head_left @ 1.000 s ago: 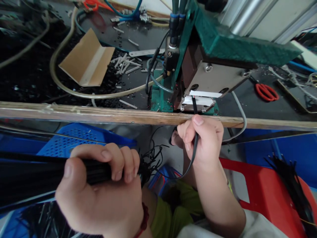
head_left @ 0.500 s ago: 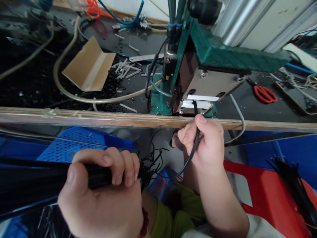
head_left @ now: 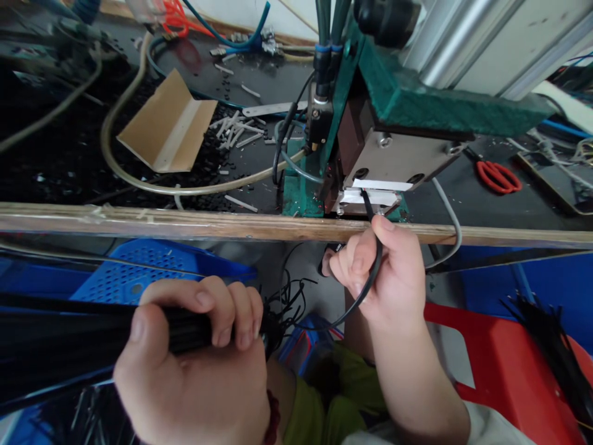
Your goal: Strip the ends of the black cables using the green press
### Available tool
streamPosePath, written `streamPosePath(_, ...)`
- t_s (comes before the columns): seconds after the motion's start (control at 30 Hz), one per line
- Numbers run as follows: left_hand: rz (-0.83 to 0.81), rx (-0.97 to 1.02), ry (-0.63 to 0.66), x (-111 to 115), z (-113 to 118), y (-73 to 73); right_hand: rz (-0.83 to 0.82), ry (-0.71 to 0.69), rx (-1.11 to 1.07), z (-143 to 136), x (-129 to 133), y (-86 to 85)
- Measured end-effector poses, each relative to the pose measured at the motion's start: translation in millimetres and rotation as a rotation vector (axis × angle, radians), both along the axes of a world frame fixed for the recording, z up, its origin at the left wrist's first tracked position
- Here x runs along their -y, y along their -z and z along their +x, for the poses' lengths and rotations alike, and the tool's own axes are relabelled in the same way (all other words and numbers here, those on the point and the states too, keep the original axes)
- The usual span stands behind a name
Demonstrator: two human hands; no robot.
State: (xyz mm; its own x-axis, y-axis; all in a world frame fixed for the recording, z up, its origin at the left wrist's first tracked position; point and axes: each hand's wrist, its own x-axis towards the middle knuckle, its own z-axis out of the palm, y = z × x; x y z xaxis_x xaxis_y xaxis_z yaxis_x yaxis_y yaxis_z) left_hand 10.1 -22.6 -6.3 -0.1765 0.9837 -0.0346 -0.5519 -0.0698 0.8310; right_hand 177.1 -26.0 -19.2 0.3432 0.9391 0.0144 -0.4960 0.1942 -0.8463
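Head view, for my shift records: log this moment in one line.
left hand: gripping black cable bundle; right hand: pinching single black cable; cable end: at lower white strip of green machine

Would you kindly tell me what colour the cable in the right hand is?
The cable is black; it shows best in the head view.

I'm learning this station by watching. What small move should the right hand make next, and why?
Perhaps shift the right hand slightly left to straighten the black cable: it appears to slant across the lower white strip, its tip near the gap beneath the upper white strip.
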Motion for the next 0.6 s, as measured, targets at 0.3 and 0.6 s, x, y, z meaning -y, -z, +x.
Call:
streamPosePath(0.3,0.002,0.002,-0.003,0.7,-1.7,-0.7,0.022,-0.053,-0.01,-4.6,0.8,-2.7)
streamPosePath(0.6,0.001,0.0,0.003,1.5,-3.0,1.4,-0.009,-0.113,-0.034,-3.8,-0.1,-1.8)
